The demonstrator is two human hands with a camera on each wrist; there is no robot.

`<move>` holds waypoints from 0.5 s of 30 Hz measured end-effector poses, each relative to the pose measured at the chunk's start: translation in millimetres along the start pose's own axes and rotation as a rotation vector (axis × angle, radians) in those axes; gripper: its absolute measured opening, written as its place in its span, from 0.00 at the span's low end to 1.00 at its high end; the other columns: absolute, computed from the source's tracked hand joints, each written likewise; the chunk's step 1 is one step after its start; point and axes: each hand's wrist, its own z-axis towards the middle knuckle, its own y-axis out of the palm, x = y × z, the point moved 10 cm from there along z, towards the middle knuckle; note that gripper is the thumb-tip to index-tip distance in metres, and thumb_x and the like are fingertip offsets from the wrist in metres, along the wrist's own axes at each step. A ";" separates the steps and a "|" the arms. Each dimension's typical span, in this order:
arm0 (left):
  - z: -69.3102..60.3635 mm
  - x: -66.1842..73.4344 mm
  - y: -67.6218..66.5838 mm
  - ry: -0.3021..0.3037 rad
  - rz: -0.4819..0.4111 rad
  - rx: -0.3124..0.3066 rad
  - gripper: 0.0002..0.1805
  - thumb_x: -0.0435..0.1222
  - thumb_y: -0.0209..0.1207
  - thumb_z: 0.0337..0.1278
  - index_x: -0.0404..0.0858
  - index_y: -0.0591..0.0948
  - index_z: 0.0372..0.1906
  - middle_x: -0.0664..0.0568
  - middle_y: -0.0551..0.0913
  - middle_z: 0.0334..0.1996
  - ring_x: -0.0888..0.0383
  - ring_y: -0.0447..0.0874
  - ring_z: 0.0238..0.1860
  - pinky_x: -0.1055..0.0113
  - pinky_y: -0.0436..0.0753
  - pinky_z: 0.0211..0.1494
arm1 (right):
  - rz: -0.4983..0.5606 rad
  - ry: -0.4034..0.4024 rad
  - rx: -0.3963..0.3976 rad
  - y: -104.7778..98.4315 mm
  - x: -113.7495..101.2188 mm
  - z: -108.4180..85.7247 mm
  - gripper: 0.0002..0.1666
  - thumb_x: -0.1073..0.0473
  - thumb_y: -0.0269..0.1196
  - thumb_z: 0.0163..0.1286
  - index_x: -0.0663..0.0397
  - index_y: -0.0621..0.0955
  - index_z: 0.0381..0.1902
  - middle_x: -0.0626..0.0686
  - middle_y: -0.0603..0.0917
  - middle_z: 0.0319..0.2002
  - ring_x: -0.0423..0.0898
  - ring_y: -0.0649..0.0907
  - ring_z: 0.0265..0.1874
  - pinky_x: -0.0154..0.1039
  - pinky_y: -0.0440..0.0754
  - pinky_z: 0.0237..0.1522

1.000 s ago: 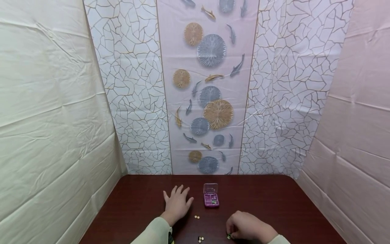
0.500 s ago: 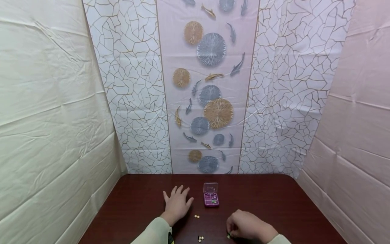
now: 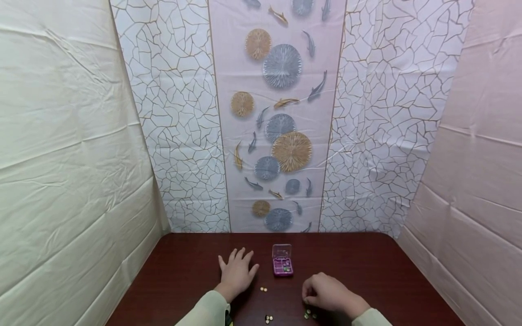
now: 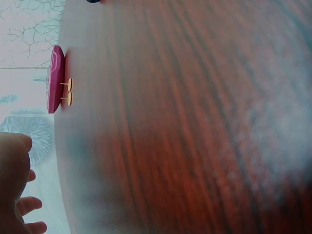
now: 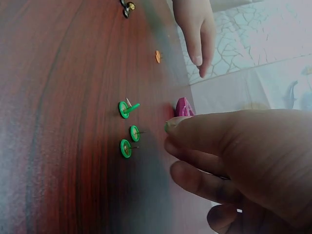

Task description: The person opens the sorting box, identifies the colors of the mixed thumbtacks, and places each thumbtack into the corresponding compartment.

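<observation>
My right hand is raised just beyond several green thumbtacks, which lie points-up on the table. Between its thumb and index finger it pinches a green thumbtack, mostly hidden by the fingertips. My left hand rests on the table with its fingers spread, holding nothing. Between and beyond the hands stands a small purple compartment box, its clear lid tipped up. Some green and pale pieces sit in its right-hand compartments.
Two yellow thumbtacks lie in front of the box. A small group of black-rimmed thumbtacks is near the front edge of view. The dark red-brown table meets fabric walls at the sides and back.
My right hand has risen and moved slightly forward from the green thumbtacks, uncovering them on the table. The left hand and the box stay where they were.
</observation>
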 end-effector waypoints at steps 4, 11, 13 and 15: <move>0.4 0.0 0.6 0.000 0.000 0.000 0.31 0.58 0.60 0.80 0.50 0.79 0.78 0.43 0.72 0.80 0.35 0.63 0.82 0.15 0.45 0.75 | 0.026 0.044 0.049 -4.7 9.2 6.1 0.14 0.58 0.78 0.69 0.34 0.85 0.28 0.30 0.79 0.24 0.30 0.76 0.24 0.36 0.77 0.28; -0.8 0.4 -1.8 0.000 0.002 0.002 0.31 0.58 0.60 0.80 0.50 0.80 0.78 0.43 0.73 0.80 0.35 0.63 0.82 0.15 0.45 0.75 | 0.079 0.130 0.124 -11.3 23.7 29.0 0.14 0.60 0.76 0.71 0.38 0.85 0.28 0.34 0.81 0.24 0.34 0.77 0.22 0.37 0.77 0.28; -1.1 0.4 -2.6 -0.002 -0.002 -0.002 0.31 0.58 0.60 0.80 0.50 0.80 0.78 0.43 0.73 0.80 0.35 0.63 0.82 0.15 0.45 0.75 | 0.098 0.168 0.146 -11.9 28.9 36.5 0.13 0.60 0.75 0.71 0.40 0.85 0.28 0.35 0.82 0.24 0.35 0.78 0.22 0.38 0.78 0.28; -1.4 0.4 -3.0 -0.003 -0.005 -0.007 0.31 0.58 0.60 0.80 0.50 0.80 0.78 0.43 0.72 0.80 0.35 0.63 0.82 0.15 0.45 0.75 | 0.110 0.204 0.174 -13.2 33.2 43.1 0.12 0.62 0.74 0.70 0.41 0.86 0.28 0.36 0.82 0.23 0.36 0.78 0.22 0.38 0.78 0.28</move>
